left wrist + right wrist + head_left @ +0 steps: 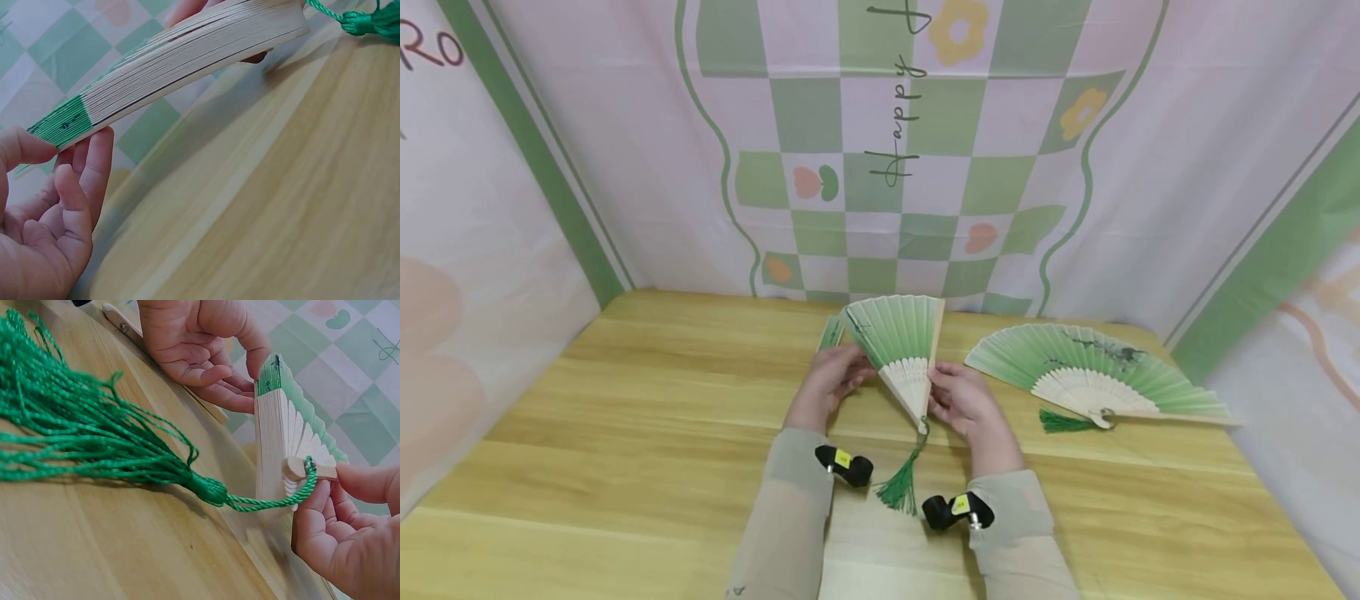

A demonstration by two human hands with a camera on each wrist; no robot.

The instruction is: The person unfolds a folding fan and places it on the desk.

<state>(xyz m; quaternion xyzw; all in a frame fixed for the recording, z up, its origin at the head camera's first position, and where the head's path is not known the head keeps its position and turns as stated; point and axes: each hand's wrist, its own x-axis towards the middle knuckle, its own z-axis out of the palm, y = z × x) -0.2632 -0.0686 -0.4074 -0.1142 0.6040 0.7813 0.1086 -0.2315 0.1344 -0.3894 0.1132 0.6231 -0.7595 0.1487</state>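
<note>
A green folding fan [901, 333] with pale ribs is partly spread between my two hands, lifted off the table. My left hand [831, 379] pinches its left edge at the green leaf, thumb above and fingers beneath, as the left wrist view shows. On the other edge, my right hand [964, 400] pinches the outer rib [326, 471] between thumb and fingers, not far from the pivot. A green tassel [901, 485] hangs by a cord from the pivot end. Just behind my left hand lies another green fan [831, 331], folded and partly hidden.
A widely spread green fan [1097, 367] with a dark branch print lies at the right of the wooden table [625, 442], its tassel [1063, 421] beside it. A checkered cloth backdrop [872, 233] stands along the table's far edge. Small black cameras sit on both sleeves.
</note>
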